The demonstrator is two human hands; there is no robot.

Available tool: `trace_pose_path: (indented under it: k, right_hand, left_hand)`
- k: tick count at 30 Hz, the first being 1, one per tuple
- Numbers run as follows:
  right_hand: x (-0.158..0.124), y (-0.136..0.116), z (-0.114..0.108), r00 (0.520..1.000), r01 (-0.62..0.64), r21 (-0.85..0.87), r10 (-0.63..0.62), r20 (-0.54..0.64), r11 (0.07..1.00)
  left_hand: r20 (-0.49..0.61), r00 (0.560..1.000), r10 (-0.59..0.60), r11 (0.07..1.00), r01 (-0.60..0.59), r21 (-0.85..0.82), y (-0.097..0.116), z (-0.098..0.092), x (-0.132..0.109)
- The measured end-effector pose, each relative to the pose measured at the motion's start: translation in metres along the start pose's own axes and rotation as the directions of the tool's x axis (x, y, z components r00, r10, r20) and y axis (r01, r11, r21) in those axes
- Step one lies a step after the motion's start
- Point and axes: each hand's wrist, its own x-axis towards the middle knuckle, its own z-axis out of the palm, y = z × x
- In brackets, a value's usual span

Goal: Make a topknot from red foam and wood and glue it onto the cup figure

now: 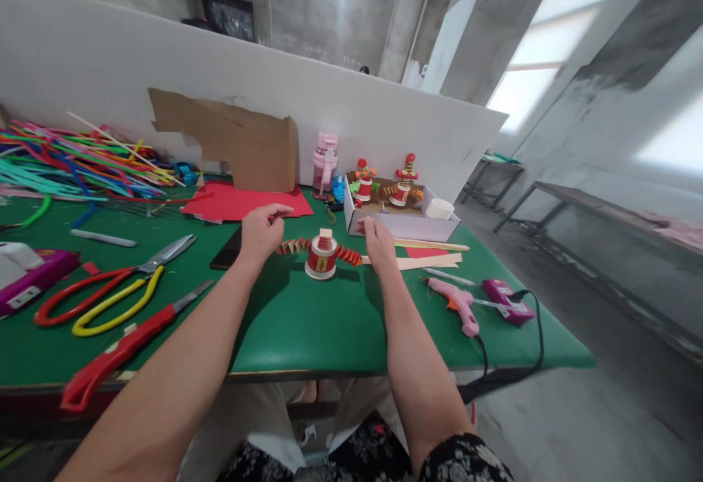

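Note:
A small red paper-cup figure (321, 262) with a white rim and a gold label stands upright on the green table between my hands. Folded paper strips stick out as arms, a red and green one (296, 246) at the left and a red one (348, 254) at the right; a short folded piece (326, 236) tops the cup. My left hand (264, 231) hovers by the left strip's end, fingers loosely stretched and apart. Beside the right strip's end is my right hand (376, 242), its fingers extended and partly bent. Neither hand visibly grips anything.
Scissors (146, 268), a red-handled knife (126, 346) and a dark phone (226, 249) lie left. A pink glue gun (455, 299) with a cord lies right. Behind are a box (400, 227) with two similar figures, red paper (242, 202) and pipe cleaners (82, 160).

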Motion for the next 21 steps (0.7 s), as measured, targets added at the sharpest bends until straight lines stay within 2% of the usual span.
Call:
trace_pose_path:
  k: [2,5,8,10,12,13,14,15,17,19,21]
  right_hand:
    - [0.002,0.005,-0.002,0.996,-0.055,0.003,0.055,-0.070,0.998]
    - [-0.005,0.007,-0.011,0.984,-0.043,-0.037,0.036,-0.177,0.998]
    - [-0.028,0.004,-0.020,0.942,-0.008,-0.137,-0.038,-0.333,0.991]
    - [-0.053,-0.001,-0.020,0.935,0.008,-0.199,-0.078,-0.345,0.980]
    - [-0.081,-0.006,-0.015,0.970,0.025,-0.240,-0.082,-0.231,0.970]
    - [-0.094,-0.010,-0.011,0.992,0.060,-0.244,-0.085,-0.093,0.968]
    - [-0.106,-0.014,-0.006,0.992,0.120,-0.259,-0.106,0.065,0.958]
    - [-0.115,-0.019,-0.002,0.965,0.195,-0.287,-0.131,0.227,0.938]
    - [-0.128,-0.028,0.004,0.869,0.342,-0.347,-0.154,0.470,0.873]
    - [-0.131,-0.036,0.006,0.820,0.406,-0.405,-0.131,0.557,0.819]
    - [-0.129,-0.040,0.005,0.829,0.397,-0.447,-0.104,0.549,0.802]
  left_hand:
    - [-0.034,0.999,-0.043,0.999,0.042,-0.010,-0.005,-0.001,0.003]
    - [-0.074,0.995,-0.066,0.998,0.065,-0.012,-0.010,-0.002,0.006]
    - [-0.120,0.988,-0.092,0.996,0.093,-0.003,-0.014,-0.002,0.006]
    - [-0.149,0.983,-0.106,0.994,0.106,-0.014,-0.017,-0.002,0.006]
    - [-0.180,0.977,-0.111,0.994,0.108,-0.025,-0.022,-0.002,0.004]
    - [-0.196,0.974,-0.114,0.994,0.111,-0.026,-0.024,-0.002,0.004]
    - [-0.212,0.970,-0.119,0.993,0.117,-0.023,-0.026,-0.002,0.003]
    - [-0.223,0.967,-0.124,0.992,0.123,-0.015,-0.027,-0.003,0.002]
    - [-0.235,0.966,-0.109,0.993,0.117,0.021,-0.024,-0.005,0.001]
    - [-0.193,0.981,-0.028,0.997,0.041,0.062,-0.015,-0.007,-0.001]
    - [-0.057,0.994,0.097,0.993,-0.093,0.070,-0.003,-0.009,-0.003]
